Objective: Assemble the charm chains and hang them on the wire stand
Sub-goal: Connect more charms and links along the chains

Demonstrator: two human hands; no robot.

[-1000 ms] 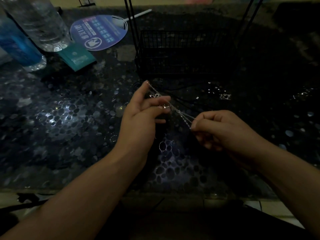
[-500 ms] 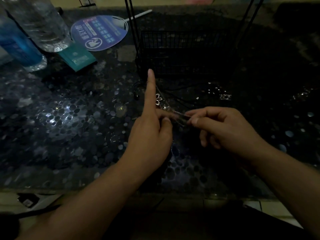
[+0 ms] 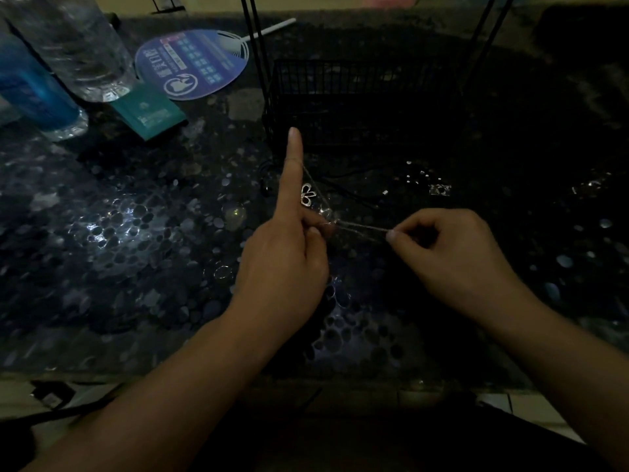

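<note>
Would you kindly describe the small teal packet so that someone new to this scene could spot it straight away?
Start at the dark pebble-patterned table and look to its far left, where a clear bottle and a blue bottle stand. The teal packet lies flat just right of their bases, in front of the round blue hand fan. It is the only rectangular teal item there.

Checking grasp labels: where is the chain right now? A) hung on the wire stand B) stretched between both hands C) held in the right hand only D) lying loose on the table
B: the chain runs taut from the left hand, looped over its raised index finger, to the right hand, which pinches its end.
</note>
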